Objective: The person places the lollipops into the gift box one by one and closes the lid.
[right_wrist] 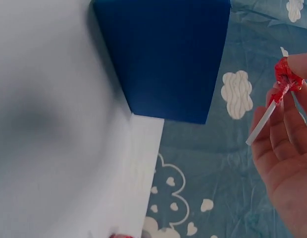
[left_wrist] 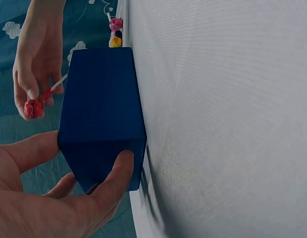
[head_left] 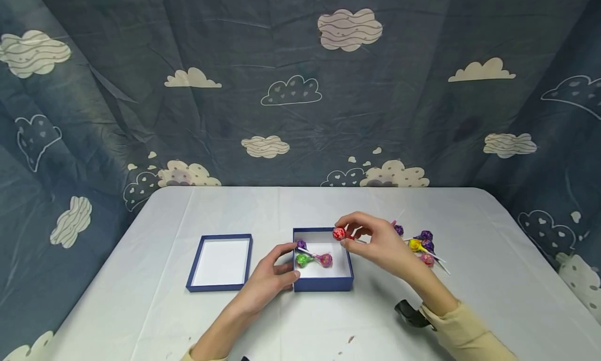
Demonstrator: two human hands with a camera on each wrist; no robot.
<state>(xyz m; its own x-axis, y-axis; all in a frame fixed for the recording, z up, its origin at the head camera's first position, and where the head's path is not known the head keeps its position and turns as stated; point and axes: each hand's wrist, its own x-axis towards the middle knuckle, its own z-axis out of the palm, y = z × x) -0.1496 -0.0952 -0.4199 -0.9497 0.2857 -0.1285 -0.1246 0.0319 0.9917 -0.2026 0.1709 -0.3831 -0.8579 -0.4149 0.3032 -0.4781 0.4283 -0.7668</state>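
My right hand [head_left: 377,241] pinches a red-wrapped lollipop [head_left: 339,233] by its candy end, over the right rim of an open blue box [head_left: 324,284]. In the right wrist view, the white stick [right_wrist: 261,124] slants down from the wrapper. My left hand [head_left: 269,277] grips the left end of the box, fingers at the rim and on its side. Inside, on the white bottom, lie a purple lollipop [head_left: 301,244], a green lollipop [head_left: 302,260] and a pink lollipop [head_left: 325,260].
Left of the box lies its blue-edged lid [head_left: 219,287], white inside facing up. A loose pile of lollipops, including a yellow one [head_left: 415,245] and a pink one [head_left: 427,260], lies right of the box. Everything rests on a white-covered table [head_left: 155,309] before a cloud-patterned curtain [head_left: 291,48].
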